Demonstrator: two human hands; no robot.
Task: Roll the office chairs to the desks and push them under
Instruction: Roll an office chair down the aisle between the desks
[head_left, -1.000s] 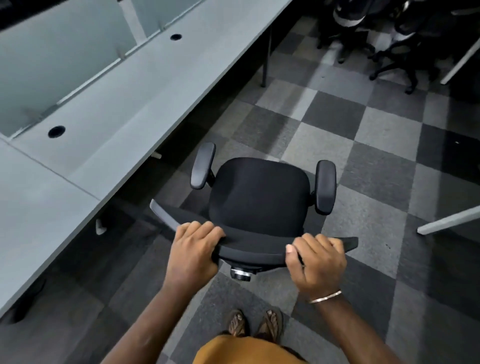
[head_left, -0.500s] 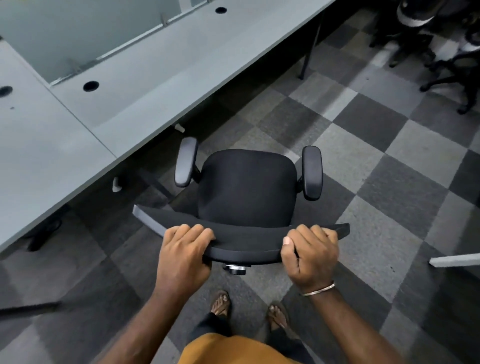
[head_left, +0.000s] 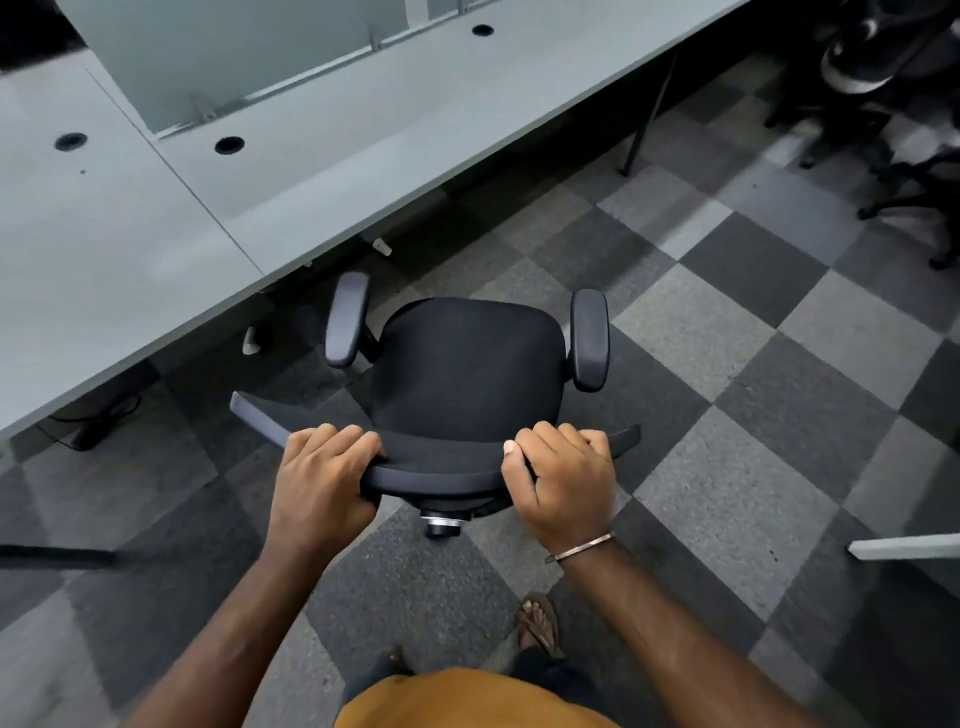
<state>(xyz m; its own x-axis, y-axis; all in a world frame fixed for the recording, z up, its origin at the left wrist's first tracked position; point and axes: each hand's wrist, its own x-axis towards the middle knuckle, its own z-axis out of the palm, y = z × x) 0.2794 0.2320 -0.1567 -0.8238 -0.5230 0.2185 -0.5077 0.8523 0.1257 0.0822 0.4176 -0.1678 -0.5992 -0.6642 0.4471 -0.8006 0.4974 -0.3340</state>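
Orange top (head_left: 483, 699), thin wrist bangle (head_left: 579, 547), brown sandals (head_left: 540, 621)

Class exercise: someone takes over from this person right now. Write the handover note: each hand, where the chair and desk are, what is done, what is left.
Left hand and right hand each grip the top edge of the backrest of the black office chair.
The chair stands on the carpet beside the grey desk, its left armrest near the desk edge, the seat not under the desk.
Done: chair brought to the desk.
Left: push it under; more chairs wait at the far right.
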